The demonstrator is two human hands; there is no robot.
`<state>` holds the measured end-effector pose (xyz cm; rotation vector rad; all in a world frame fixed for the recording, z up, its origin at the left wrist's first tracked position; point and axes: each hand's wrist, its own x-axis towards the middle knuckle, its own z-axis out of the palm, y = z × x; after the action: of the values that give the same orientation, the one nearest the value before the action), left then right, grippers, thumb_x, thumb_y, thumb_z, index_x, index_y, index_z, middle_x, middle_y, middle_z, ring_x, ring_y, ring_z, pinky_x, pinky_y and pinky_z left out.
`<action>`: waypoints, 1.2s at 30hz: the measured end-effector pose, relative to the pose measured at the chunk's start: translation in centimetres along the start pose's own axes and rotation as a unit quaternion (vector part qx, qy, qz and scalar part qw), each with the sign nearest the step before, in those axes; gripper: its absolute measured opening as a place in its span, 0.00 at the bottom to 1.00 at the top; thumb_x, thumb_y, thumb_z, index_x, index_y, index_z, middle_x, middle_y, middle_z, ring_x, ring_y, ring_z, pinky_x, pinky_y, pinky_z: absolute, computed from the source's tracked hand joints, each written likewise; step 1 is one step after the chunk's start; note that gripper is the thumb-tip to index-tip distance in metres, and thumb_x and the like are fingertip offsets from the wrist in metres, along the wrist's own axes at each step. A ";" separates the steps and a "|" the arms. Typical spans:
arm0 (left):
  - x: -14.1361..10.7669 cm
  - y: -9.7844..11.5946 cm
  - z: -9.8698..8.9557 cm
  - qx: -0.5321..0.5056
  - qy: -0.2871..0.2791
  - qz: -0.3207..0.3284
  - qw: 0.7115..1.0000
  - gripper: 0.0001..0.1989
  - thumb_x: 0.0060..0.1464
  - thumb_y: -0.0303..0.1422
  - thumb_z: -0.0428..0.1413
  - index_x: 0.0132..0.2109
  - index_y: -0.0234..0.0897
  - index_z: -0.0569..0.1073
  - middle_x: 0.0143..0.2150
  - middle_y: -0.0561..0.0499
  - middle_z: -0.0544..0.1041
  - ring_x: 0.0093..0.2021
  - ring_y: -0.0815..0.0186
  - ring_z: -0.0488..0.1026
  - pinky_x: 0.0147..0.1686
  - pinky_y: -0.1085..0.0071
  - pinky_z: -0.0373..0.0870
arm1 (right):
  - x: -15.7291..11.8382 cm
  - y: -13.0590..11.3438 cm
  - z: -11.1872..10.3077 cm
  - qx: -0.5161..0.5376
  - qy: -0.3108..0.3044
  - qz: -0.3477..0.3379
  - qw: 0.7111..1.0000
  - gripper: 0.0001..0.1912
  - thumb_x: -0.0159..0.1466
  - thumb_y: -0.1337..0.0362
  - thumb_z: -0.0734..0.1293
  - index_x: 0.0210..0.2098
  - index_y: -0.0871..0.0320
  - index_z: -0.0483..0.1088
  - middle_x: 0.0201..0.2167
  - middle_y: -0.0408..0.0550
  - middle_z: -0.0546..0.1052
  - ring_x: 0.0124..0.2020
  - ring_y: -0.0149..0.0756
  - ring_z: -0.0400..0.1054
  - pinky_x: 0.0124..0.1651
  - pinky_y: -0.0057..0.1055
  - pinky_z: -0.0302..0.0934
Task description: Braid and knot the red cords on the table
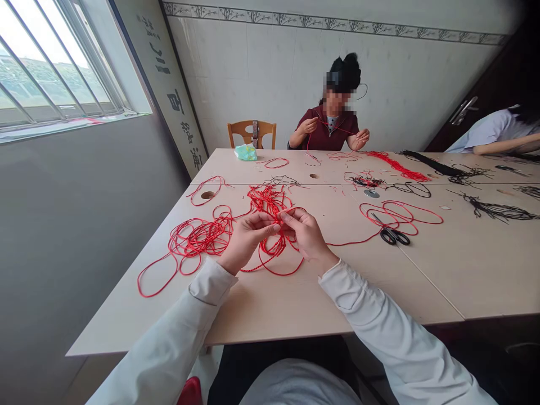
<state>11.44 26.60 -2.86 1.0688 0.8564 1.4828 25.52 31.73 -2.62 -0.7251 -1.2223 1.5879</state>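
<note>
Both my hands meet above the middle of the near table, thumbs close together, pinching red cord between them. My left hand [251, 236] has its thumb and fingers closed on the cord. Opposite it, my right hand [306, 232] pinches the same cord with thumb and forefinger. Beneath and behind my fingers lies a bundle of braided red cord [266, 198], partly hidden by the hands. A loose tangle of red cord [202, 236] is left of my left hand. One red strand runs right from my right hand toward loops of red cord [407, 214].
Black-handled scissors [394, 236] lie to the right on the pale table [295, 315]. A person [333, 121] sits opposite holding red cord; another leans at the right. Farther back are black cord bundles [439, 166], a green-white packet [245, 152] and a chair [270, 135].
</note>
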 end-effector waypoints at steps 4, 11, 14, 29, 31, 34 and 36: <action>-0.1 0.1 0.1 -0.009 -0.007 -0.010 1.000 0.11 0.42 0.30 0.68 0.34 0.35 0.76 0.31 0.52 0.79 0.31 0.71 0.74 0.36 0.74 0.69 | 0.1 0.2 -0.2 -0.005 -0.012 0.000 1.000 0.13 0.52 0.54 0.74 0.30 0.55 0.72 0.28 0.43 0.76 0.29 0.35 0.71 0.30 0.31 0.67; 0.0 0.2 0.1 -0.015 0.007 0.002 1.000 0.10 0.42 0.31 0.68 0.34 0.36 0.77 0.30 0.53 0.78 0.30 0.72 0.73 0.37 0.73 0.69 | 0.2 -0.3 -0.4 -0.013 -0.009 -0.047 0.999 0.13 0.53 0.54 0.74 0.32 0.55 0.73 0.31 0.43 0.76 0.30 0.33 0.70 0.31 0.30 0.67; 0.2 -0.1 -0.2 -0.011 0.019 0.015 1.000 0.09 0.43 0.32 0.67 0.33 0.35 0.77 0.29 0.53 0.77 0.30 0.73 0.72 0.36 0.74 0.69 | 0.0 -0.5 -0.3 -0.005 -0.029 -0.062 0.998 0.12 0.55 0.54 0.73 0.33 0.54 0.73 0.32 0.44 0.76 0.31 0.33 0.71 0.32 0.32 0.67; 0.1 -0.2 -0.2 -0.017 0.019 0.016 1.000 0.10 0.43 0.30 0.67 0.33 0.34 0.76 0.30 0.53 0.77 0.31 0.73 0.72 0.36 0.75 0.68 | 0.0 0.0 -0.1 -0.009 -0.036 -0.079 0.996 0.13 0.58 0.53 0.70 0.32 0.55 0.69 0.28 0.43 0.75 0.29 0.34 0.72 0.33 0.32 0.70; 0.1 -0.1 -0.1 -0.016 0.021 0.011 1.000 0.10 0.42 0.29 0.68 0.33 0.34 0.76 0.30 0.54 0.76 0.30 0.73 0.72 0.35 0.75 0.68 | 0.0 0.0 -0.1 -0.030 -0.032 -0.095 0.994 0.13 0.58 0.53 0.70 0.33 0.55 0.68 0.28 0.42 0.75 0.29 0.33 0.72 0.33 0.31 0.70; 0.1 -0.1 0.0 -0.018 0.020 0.007 1.000 0.10 0.42 0.29 0.68 0.33 0.34 0.76 0.30 0.53 0.76 0.30 0.73 0.72 0.35 0.75 0.69 | 0.1 0.0 -0.3 -0.054 -0.021 -0.115 0.992 0.12 0.58 0.54 0.70 0.34 0.56 0.69 0.29 0.42 0.74 0.28 0.31 0.71 0.33 0.30 0.70; 0.1 -0.1 -0.1 -0.019 0.022 0.010 1.000 0.11 0.42 0.29 0.68 0.34 0.34 0.76 0.30 0.53 0.77 0.31 0.73 0.72 0.35 0.76 0.69 | 0.1 -0.1 -0.4 -0.057 -0.027 -0.115 0.991 0.12 0.58 0.55 0.70 0.34 0.56 0.70 0.30 0.42 0.74 0.29 0.31 0.71 0.34 0.31 0.70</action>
<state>11.40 26.71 -2.94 1.0224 0.8463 1.5380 25.83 32.01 -2.67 -0.5936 -1.3925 1.3647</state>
